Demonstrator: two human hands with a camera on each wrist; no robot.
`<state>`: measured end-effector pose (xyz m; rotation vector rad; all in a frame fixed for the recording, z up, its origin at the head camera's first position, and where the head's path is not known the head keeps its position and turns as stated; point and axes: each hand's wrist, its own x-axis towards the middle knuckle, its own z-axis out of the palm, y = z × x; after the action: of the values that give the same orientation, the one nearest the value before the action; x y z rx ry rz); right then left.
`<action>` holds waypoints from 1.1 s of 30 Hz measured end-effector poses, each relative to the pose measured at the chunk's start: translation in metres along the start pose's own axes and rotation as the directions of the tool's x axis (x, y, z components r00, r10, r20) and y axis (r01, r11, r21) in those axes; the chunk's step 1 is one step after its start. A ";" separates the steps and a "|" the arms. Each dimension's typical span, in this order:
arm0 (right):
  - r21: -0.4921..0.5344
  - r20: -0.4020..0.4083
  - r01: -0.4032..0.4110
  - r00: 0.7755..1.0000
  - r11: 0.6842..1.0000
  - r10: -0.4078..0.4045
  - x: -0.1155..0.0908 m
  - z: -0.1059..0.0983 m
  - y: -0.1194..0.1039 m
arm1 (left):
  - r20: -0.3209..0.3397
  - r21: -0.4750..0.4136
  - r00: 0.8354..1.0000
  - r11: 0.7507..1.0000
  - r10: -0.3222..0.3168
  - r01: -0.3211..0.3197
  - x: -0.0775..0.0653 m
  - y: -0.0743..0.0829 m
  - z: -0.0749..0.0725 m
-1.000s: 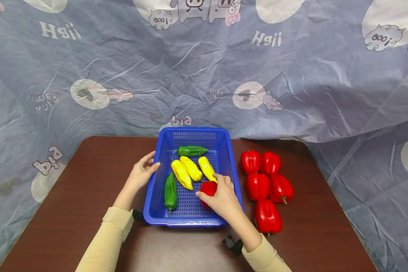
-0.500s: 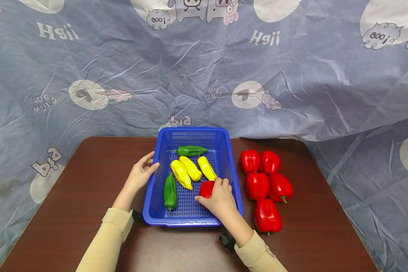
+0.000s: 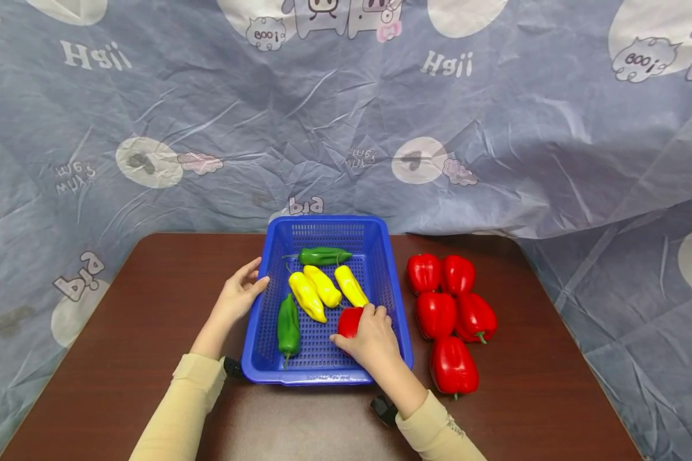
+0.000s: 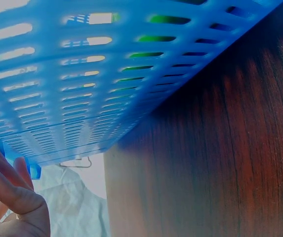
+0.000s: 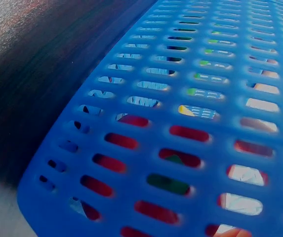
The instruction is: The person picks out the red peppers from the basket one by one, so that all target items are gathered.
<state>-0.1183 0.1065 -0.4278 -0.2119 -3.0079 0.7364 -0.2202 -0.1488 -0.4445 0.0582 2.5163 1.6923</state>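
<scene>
A blue perforated basket (image 3: 329, 378) sits on the table. At its left rim is my left hand (image 3: 239, 296), thumb over the edge and fingers against the outer side; the left wrist view shows these fingers (image 4: 20, 190) at the rim. Inside the basket's near right part, my right hand (image 3: 371, 336) grips a red bell pepper (image 3: 348, 322), thumb on its left and fingers over its far side, hiding much of it. In the right wrist view the red bell pepper (image 5: 188, 132) shows through the slots of the basket wall (image 5: 131, 116).
Yellow peppers (image 3: 307, 298) and two green peppers (image 3: 288, 326) (image 3: 325, 256) lie in the basket. Several red bell peppers (image 3: 436, 315) are grouped on the brown table (image 3: 530, 358) to the right. A printed grey-blue cloth (image 3: 323, 128) hangs behind.
My right hand has shifted slightly left and down with the red bell pepper, its fingers drawing closer over it. The left hand stays at the basket's rim.
</scene>
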 end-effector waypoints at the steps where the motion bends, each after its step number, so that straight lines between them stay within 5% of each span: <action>1: 0.004 0.000 0.001 1.000 1.000 -0.001 0.000 0.000 0.000 | -0.003 0.004 1.000 1.000 -0.002 0.002 0.000 -0.001 0.000; 13: 0.124 -0.034 0.039 0.999 0.992 -0.035 -0.004 -0.023 -0.001 | -0.017 -0.005 1.000 1.000 -0.011 0.011 -0.001 -0.002 -0.001; 21: 0.253 -0.012 -0.013 1.000 0.967 0.016 -0.007 -0.051 0.004 | -0.011 -0.011 1.000 1.000 0.001 -0.002 0.000 -0.002 -0.001; 28: 0.398 0.016 -0.052 0.999 0.916 0.049 -0.009 -0.078 0.016 | -0.017 -0.023 1.000 1.000 0.005 -0.005 0.001 -0.002 0.001; 33: 0.530 0.049 -0.062 0.998 0.846 0.042 -0.010 -0.093 0.033 | -0.011 -0.015 1.000 1.000 0.004 -0.004 0.001 -0.002 0.002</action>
<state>-0.0977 0.1765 -0.3601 -0.2561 -2.6903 1.5495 -0.2205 -0.1476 -0.4471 0.0525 2.5128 1.7177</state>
